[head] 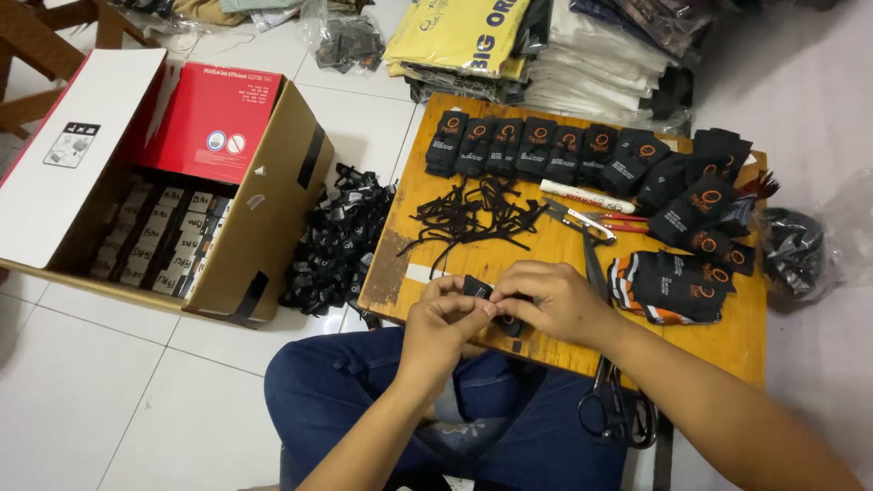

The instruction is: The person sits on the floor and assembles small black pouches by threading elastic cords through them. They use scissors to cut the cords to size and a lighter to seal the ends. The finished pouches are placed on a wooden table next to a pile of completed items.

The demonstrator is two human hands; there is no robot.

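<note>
Wooden board (727, 341) sits before your knees, with a box (273, 195) at your left. Black tags (546, 145) line its far edge, loose cords (477, 218) in the middle, and scissors (607, 400) overhang the near edge. Your left hand (441, 323) and right hand (555, 300) pinch one tag (476, 287) together. A nudge could probably tip the scissors off.
</note>
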